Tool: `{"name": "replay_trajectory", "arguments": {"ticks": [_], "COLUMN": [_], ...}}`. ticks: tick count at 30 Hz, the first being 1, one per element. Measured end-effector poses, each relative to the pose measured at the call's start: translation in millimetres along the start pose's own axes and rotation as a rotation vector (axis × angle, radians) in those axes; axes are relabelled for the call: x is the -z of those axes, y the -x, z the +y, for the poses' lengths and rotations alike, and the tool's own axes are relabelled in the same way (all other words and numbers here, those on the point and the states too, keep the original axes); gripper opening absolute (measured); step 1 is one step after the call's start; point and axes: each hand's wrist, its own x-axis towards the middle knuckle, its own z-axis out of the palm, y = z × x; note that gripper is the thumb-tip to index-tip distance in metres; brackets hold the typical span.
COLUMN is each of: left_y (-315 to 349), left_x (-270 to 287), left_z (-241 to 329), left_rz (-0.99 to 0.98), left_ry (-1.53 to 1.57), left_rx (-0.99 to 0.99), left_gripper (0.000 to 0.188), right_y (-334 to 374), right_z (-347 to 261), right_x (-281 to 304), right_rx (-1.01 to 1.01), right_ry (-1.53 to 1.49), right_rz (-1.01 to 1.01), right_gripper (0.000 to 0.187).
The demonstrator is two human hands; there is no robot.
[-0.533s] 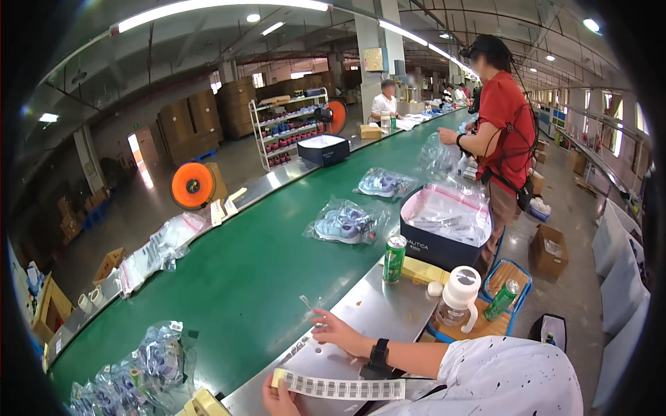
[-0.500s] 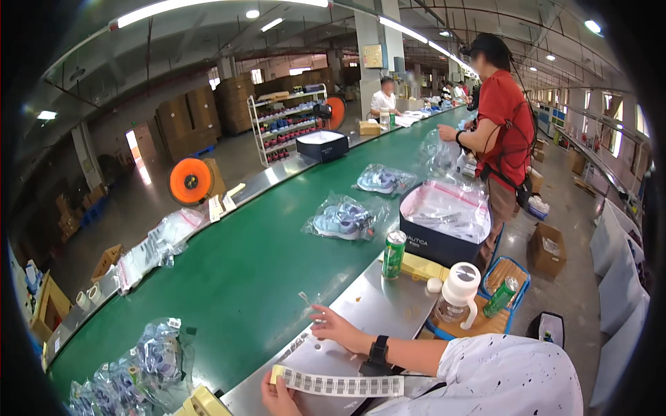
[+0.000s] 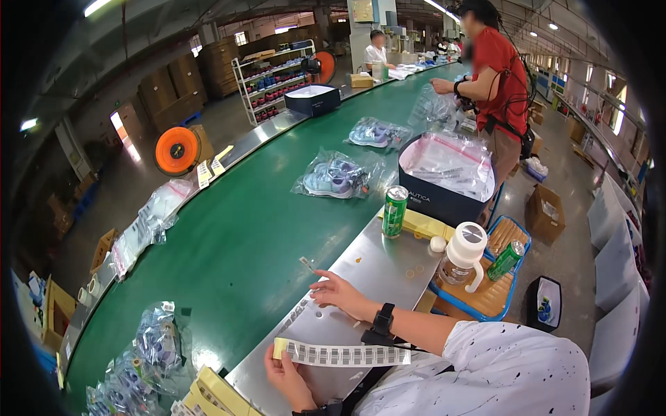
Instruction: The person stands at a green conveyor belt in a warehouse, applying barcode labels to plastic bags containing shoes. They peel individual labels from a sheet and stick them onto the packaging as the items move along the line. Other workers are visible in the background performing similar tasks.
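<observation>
My left hand (image 3: pixel 288 378) grips the yellow end of a strip of barcode labels (image 3: pixel 347 356) between thumb and fingers. The strip runs rightward across my lap, over the steel worktop (image 3: pixel 329 322). Farther forward, my right hand (image 3: pixel 340 295) reaches over the worktop's edge toward the green conveyor belt (image 3: pixel 236 277). A small label (image 3: pixel 306 263) sticks out from its thumb and fingertips, above the belt. To the left of my hands, several clear-bagged shoes (image 3: pixel 156 340) lie in a row on the belt.
More bagged shoes (image 3: pixel 336 175) lie ahead on the belt, beside a dark bin (image 3: pixel 444 208) of plastic bags. A green can (image 3: pixel 395 211) and a white-lidded jug (image 3: pixel 463 253) stand at right. Yellow card pieces (image 3: pixel 215 394) lie near left. A person in red (image 3: pixel 496 90) works beyond.
The view has tilted downward, so the far things sit higher in the picture. Both hands keep nearly the same pose and hold the same things.
</observation>
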Motion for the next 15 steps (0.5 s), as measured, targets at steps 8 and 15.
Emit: {"name": "replay_trajectory", "arguments": {"ticks": [8,15], "left_y": [14,10], "left_x": [-7,-12], "left_z": [33,26], "left_rz": [0.025,0.101], "left_ry": [0.145,0.024], "left_rx": [0.091,0.113], "left_gripper": [0.031,0.032], "right_y": [-3,-4], "right_z": [-9,-7], "right_x": [4,10], "right_rx": [-0.043,-0.118], "right_ry": [-0.104,-0.218], "right_rz": [-0.129,-0.178], "right_gripper": [0.064,0.061]}}
